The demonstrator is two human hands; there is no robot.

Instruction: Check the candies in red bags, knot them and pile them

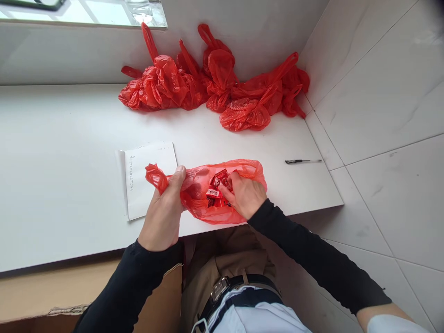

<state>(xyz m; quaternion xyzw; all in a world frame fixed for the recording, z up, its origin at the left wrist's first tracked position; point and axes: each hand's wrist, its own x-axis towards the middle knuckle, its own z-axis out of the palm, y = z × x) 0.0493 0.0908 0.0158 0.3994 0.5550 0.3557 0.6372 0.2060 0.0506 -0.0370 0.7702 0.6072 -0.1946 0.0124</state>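
Note:
A red plastic bag (pixel 203 212) lies spread at the table's front edge with its mouth facing up. My left hand (pixel 165 210) is closed around the bunched handle end of the bag, which sticks out above the thumb. Inside the bag is a small heap of red wrapped packets (pixel 214 191) with white printing. My right hand (pixel 247 193) reaches into the bag over the packets, its thumb and fingers bent against them. Its fingertips are partly hidden, so whether it grips a packet cannot be made out.
Several knotted red bags (pixel 243 113) line the wall at the back of the white table (pixel 62 175). A notebook (pixel 149 159) with writing lies behind my left hand, and a pen (pixel 303 161) to the right. Below the front edge stands a cardboard box (pixel 161 296). Tiled wall (pixel 391 92) bounds the right.

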